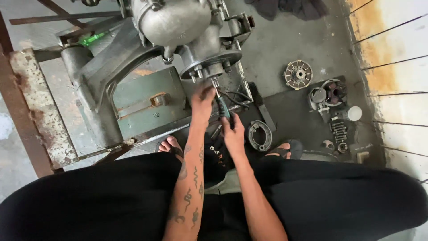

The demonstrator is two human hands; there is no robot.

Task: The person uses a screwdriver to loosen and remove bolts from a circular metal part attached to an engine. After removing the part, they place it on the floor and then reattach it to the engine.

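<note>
— What is seen in the head view, at the middle of the frame?

— A screwdriver (224, 108) with a dark green handle is held by the right hand (233, 134), whose grip is closed around the handle. Its tip is set against the hub flange (213, 62) of a grey metal engine casing (171, 20) in the upper middle of the frame. The left hand (203, 99) is laid on the shaft near the tip, fingers curled about it; a closed grip is judged, though the fingertips are hidden.

— How would the tool handle?

— It is judged light and stiff, and best taken by the handle. The casing is judged heavy, rigid and perhaps oily, so slippery.

— And the surface?

— The casing is carried on a rusted metal stand (31, 102) over a green plate (147, 105). Below lies a grey concrete floor (285, 40), with a dark mat (290, 107) at the right of the frame. On the mat a brake shoe (259, 135), a toothed round part (298, 74) and small parts (339, 129) are spread. A stained wall (392, 53) is seen at the right edge.
</note>
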